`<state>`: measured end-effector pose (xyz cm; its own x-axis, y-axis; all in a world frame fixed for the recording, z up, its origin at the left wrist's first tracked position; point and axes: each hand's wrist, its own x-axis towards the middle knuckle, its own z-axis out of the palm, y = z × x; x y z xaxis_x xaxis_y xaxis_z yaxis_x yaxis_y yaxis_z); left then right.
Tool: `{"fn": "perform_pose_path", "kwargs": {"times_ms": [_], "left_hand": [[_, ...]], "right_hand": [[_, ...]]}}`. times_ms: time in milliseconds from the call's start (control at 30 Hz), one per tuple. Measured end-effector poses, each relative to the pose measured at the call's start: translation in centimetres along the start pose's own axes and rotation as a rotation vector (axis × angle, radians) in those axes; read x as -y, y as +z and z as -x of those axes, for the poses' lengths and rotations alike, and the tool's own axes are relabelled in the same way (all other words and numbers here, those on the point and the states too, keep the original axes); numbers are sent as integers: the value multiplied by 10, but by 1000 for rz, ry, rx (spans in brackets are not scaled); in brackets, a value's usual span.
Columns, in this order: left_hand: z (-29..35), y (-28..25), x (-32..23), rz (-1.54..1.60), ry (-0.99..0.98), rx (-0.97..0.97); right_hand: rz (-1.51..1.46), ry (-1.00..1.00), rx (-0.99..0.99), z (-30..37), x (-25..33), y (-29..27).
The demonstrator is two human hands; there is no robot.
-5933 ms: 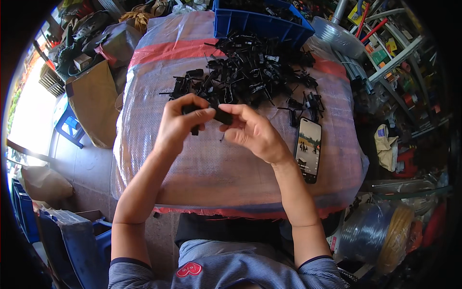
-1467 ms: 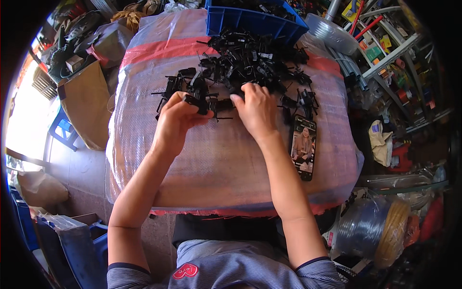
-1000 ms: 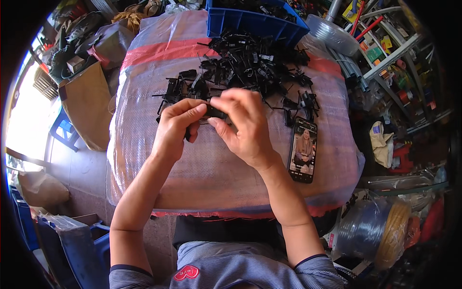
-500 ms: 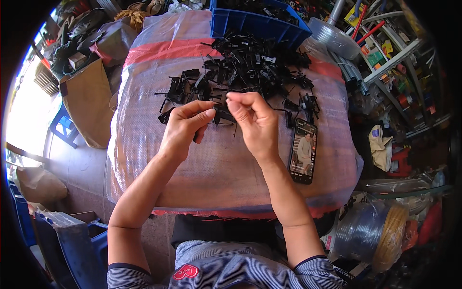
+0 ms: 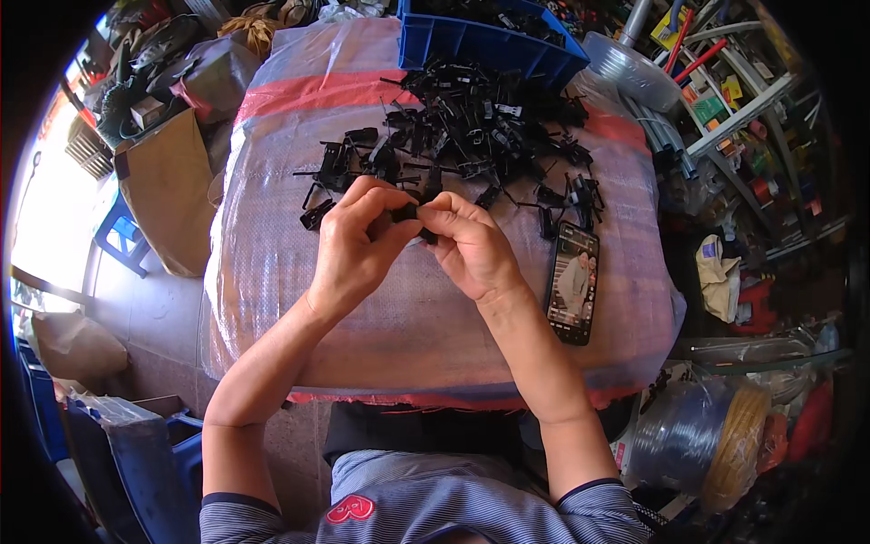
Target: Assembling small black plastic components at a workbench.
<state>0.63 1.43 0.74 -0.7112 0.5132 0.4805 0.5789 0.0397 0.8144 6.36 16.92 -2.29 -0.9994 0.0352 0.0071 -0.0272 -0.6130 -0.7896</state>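
Both my hands meet over the middle of the covered table, fingers closed around a small black plastic part (image 5: 405, 213). My left hand (image 5: 358, 240) pinches it from the left, thumb below and fingers above. From the right, my right hand (image 5: 473, 245) presses thumb and fingertips against the same part. Most of it is hidden by my fingers. Just beyond lies a heap of black plastic parts (image 5: 489, 131) with thin rods sticking out. Several loose ones (image 5: 335, 163) lie left of the heap, and others (image 5: 580, 199) sit to its right.
A blue plastic crate (image 5: 489, 50) with more black parts stands at the far edge. A phone (image 5: 573, 286) with a lit screen lies right of my hands on the woven plastic sheet (image 5: 272, 308). Wrapped spools (image 5: 689, 435) and a cluttered rack (image 5: 743, 118) stand right.
My hands have come together. My right hand, earlier raised apart with fingertips pinched, has moved down and left onto the black part, which my left hand has turned into clearer view.
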Motion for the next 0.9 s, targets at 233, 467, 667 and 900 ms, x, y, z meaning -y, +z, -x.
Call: {"fn": "perform_pose_path", "kwargs": {"times_ms": [233, 467, 667, 900], "left_hand": [[-11, -19, 13, 563, -616, -73], [-3, -6, 17, 765, -728, 55], [3, 4, 7, 476, -550, -57], [-12, -21, 20, 606, -592, -178]], "right_hand": [[978, -391, 49, 6, 14, 36], [1670, -912, -7, 0, 9, 33], [1657, -847, -111, 0, -2, 36], [1549, -677, -213, -14, 7, 25]]}}
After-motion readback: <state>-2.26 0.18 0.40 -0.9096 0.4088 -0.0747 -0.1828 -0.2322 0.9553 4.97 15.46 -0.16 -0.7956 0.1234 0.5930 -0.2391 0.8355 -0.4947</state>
